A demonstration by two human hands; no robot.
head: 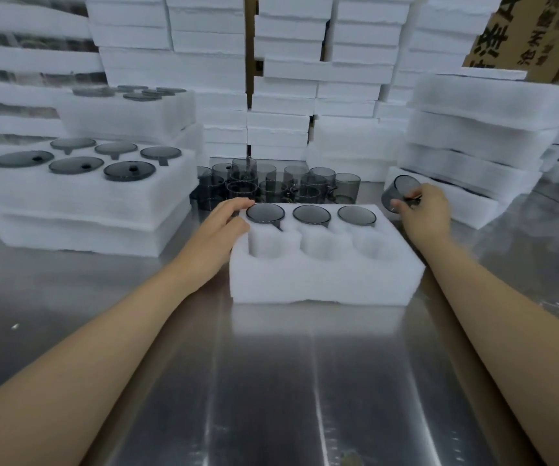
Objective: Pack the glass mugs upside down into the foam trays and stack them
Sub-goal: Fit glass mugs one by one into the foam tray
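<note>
A white foam tray [325, 274] with six round pockets in two rows of three sits on the metal surface [271, 381] right in front of the person. The far row is full: three smoky grey glass mugs sit upside down in it, the left mug [265, 212], the middle mug [311, 215] and the right mug [356, 215], bases up and roughly level with the foam. The three near pockets [318, 245] are empty.

The left hand [222, 223] lies loosely open on the tray's far left corner, fingertips touching the foam just beside the left mug, gripping nothing. The right hand [422, 206] is closed around a fourth mug [400, 193], held tilted on its side just off the tray's far right corner, above the surface.

Behind the tray a cluster of loose mugs [278, 185] stands upright on the surface; at least ten show, but they overlap too much for an exact count.

To the left, a filled tray [79, 190] holding six upturned mugs rests on top of another foam tray, and a further filled tray [130, 109] sits on a stack behind it. To the right is a pile of foam trays [483, 129], with many more white foam stacks [281, 79] along the back and a cardboard box [533, 31] at the upper right
</note>
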